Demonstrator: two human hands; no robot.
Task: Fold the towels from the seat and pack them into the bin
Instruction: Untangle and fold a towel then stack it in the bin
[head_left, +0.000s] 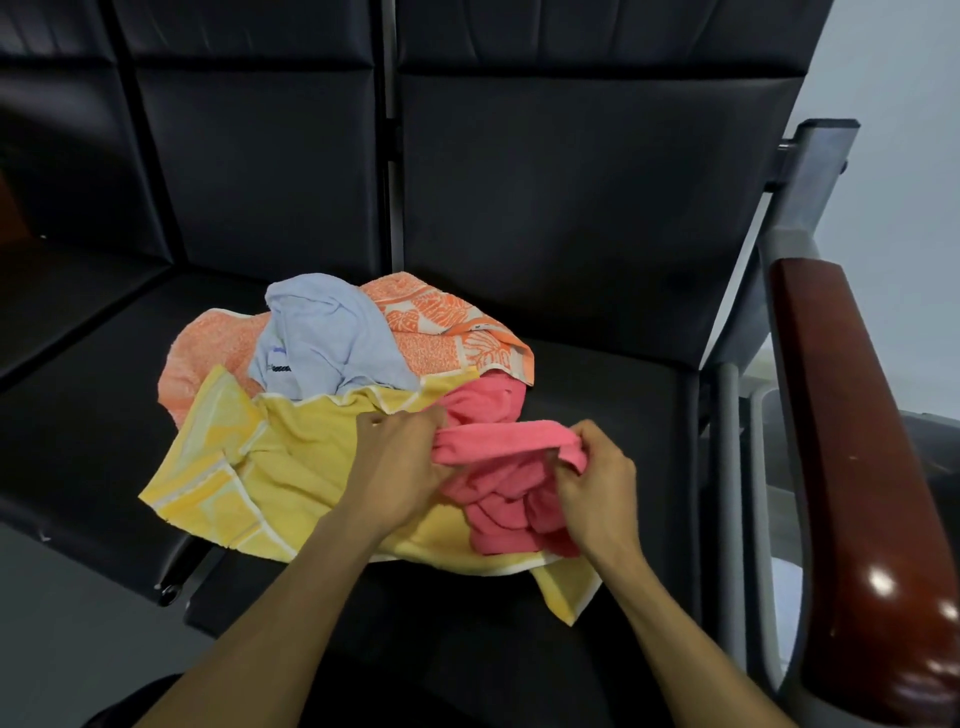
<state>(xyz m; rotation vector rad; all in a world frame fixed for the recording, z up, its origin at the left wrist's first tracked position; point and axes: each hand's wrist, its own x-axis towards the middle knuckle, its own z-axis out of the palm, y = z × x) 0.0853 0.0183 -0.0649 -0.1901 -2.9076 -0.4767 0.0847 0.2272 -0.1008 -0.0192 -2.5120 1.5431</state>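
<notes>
A heap of towels lies on the black seat (597, 395). The pink towel (506, 499) is bunched at the front right of the heap, and both hands hold its upper edge. My left hand (400, 467) pinches the left end of that edge. My right hand (597, 488) grips the right end, fingers curled round the cloth. Under the pink towel spreads a yellow towel (249, 467), its corner hanging over the seat's front. Behind lie a pale blue towel (332, 338) and an orange patterned towel (447, 322). No bin is in view.
The seat belongs to a row of black padded chairs; a second seat (78, 364) adjoins on the left. A glossy brown wooden armrest (857, 467) on a grey metal frame (727, 467) bounds the right side. Grey floor shows at lower left.
</notes>
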